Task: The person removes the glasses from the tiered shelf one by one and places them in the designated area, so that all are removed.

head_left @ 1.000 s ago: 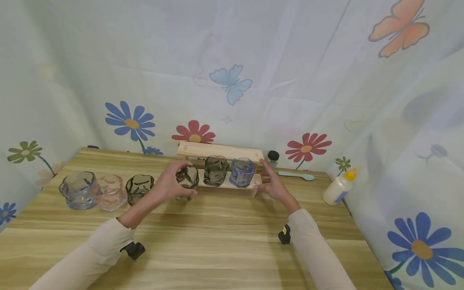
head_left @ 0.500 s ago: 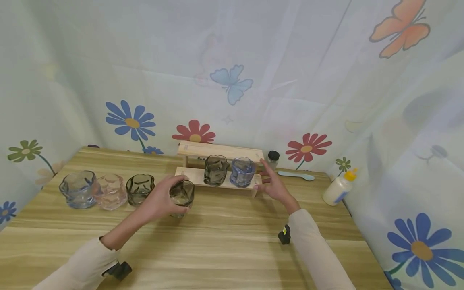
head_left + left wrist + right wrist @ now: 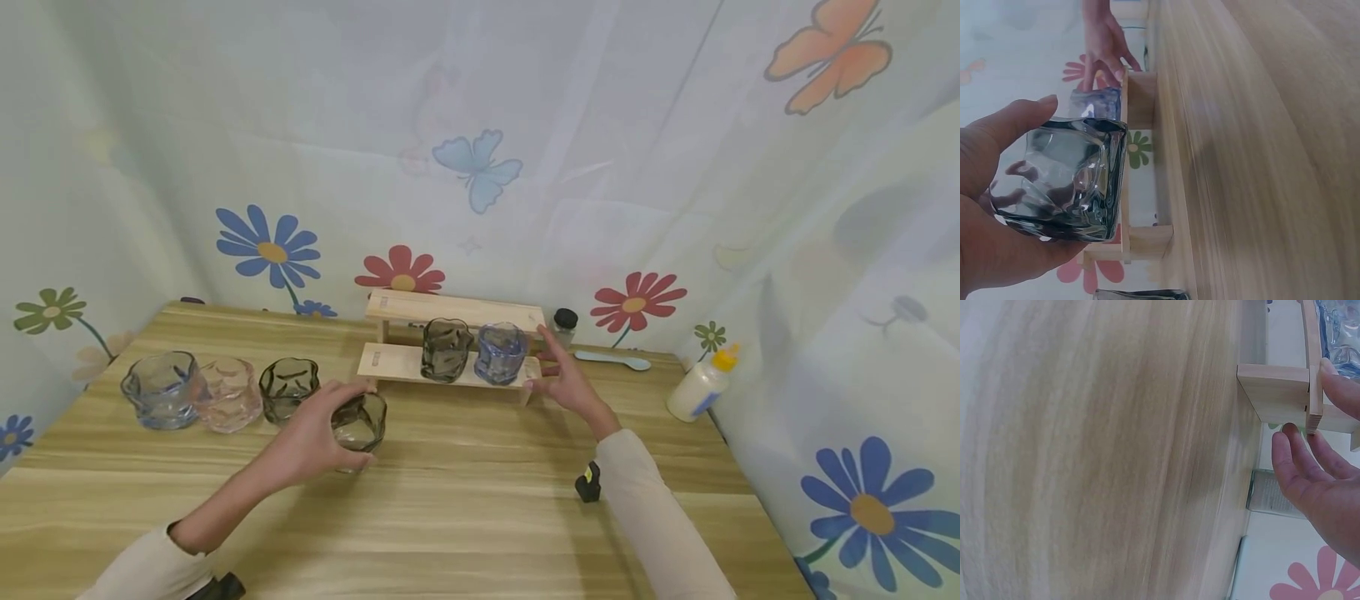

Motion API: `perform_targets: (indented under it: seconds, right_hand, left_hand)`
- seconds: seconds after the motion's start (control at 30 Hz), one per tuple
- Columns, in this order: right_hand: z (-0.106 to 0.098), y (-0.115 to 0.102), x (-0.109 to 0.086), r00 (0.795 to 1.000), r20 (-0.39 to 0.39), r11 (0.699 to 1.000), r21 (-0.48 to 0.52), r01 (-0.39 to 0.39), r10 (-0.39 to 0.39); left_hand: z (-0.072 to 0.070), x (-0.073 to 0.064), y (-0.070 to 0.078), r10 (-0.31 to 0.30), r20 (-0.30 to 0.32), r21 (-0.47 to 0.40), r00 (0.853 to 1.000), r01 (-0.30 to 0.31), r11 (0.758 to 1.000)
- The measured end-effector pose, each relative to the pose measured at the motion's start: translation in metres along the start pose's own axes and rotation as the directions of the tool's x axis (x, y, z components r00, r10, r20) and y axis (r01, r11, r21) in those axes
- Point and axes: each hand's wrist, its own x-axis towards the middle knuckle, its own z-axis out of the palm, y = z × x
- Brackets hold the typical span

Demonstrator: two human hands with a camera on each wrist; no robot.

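Note:
My left hand [image 3: 311, 437] grips a grey-tinted wavy drinking glass [image 3: 363, 421] in front of a two-tier wooden stand [image 3: 401, 363]. In the left wrist view, thumb and fingers wrap this glass [image 3: 1066, 178], which is clear of the table. On the stand's lower tier are a grey glass [image 3: 447, 350] and a blue glass [image 3: 500, 354]. At the stand's right end, my right hand [image 3: 567, 385] holds the wood. The right wrist view shows its thumb [image 3: 1340, 387] against the board of the stand [image 3: 1275, 384], its fingers curved around the end.
Left on the table [image 3: 450, 525] stand a clear bluish glass [image 3: 161, 392], a pink glass [image 3: 228, 396] and a dark glass [image 3: 287, 390]. A black-capped jar [image 3: 565, 325], a pale blue spoon [image 3: 612, 360] and a yellow-capped glue bottle [image 3: 699, 390] lie to the right. Floral cloth walls the back.
My left hand has drawn the grey glass away from the left end of the stand, toward me and slightly left. The right hand stays at the stand's right end.

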Motion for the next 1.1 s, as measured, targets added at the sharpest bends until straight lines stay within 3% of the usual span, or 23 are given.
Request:
perform_targets:
  seconds: [0.3, 0.6, 0.83, 1.1]
  right_hand:
    - [0.0, -0.002, 0.001, 1.0, 0.01, 1.0, 0.014, 0.009, -0.009]
    - [0.001, 0.001, 0.001, 1.0, -0.011, 1.0, -0.008, 0.027, -0.027]
    - [0.001, 0.002, 0.0, 0.999, -0.01, 0.999, -0.012, 0.046, -0.046]
    - [0.001, 0.0, -0.001, 1.0, -0.007, 1.0, -0.012, 0.003, -0.003]
  left_hand:
    - [-0.005, -0.014, 0.001, -0.02, -0.002, 0.043, 1.0, 0.02, 0.999]
    - [-0.011, -0.031, -0.005, -0.103, 0.011, 0.042, 0.995, 0.103, 0.994]
    - [-0.019, -0.044, -0.013, -0.132, -0.016, 0.051, 0.991, 0.133, 0.99]
    - [-0.03, -0.057, -0.025, -0.204, -0.015, 0.066, 0.979, 0.204, 0.977]
